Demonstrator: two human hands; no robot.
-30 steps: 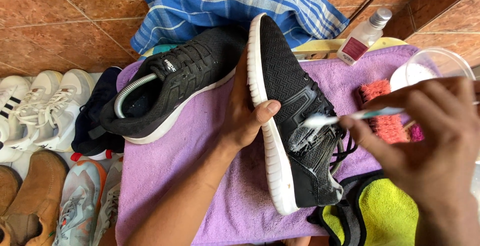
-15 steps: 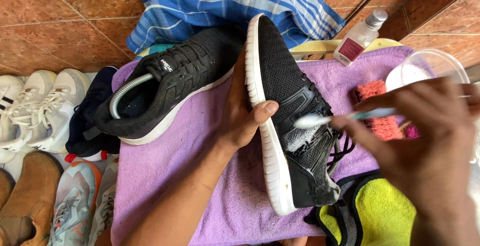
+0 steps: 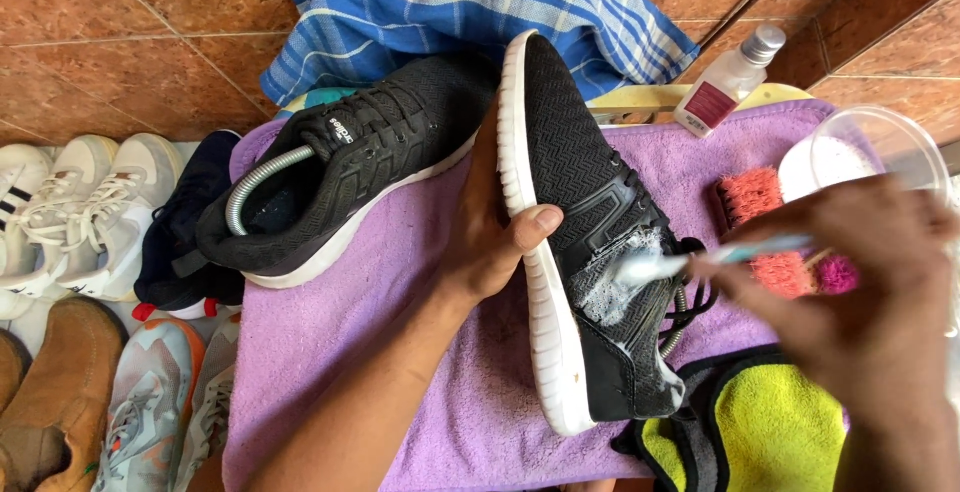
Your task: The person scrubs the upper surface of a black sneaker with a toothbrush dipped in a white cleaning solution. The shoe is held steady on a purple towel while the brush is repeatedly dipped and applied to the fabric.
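I see a purple towel (image 3: 380, 352) spread across the tiled floor, and on it two black shoes. The one my left hand (image 3: 490, 242) holds stands on its side, white sole (image 3: 540, 302) toward me, in the middle of the towel; the second black shoe (image 3: 350, 167) lies just behind it to the left, a grey curved insert showing in its opening. My left hand is wrapped around the sole of the held shoe (image 3: 590, 212), thumb over the edge onto the upper, fingers hidden behind. At the towel's right edge stands a clear round tub (image 3: 905, 147) with white powder or paste in it. Behind it lies a small clear bottle (image 3: 725, 82) of pale liquid with a dark label. My right hand (image 3: 860, 292), blurred, is closed around a light toothbrush (image 3: 690, 260) whose head touches white foam on the shoe's side, near the laces. An orange scrub brush (image 3: 755, 202) lies between tub and shoe.
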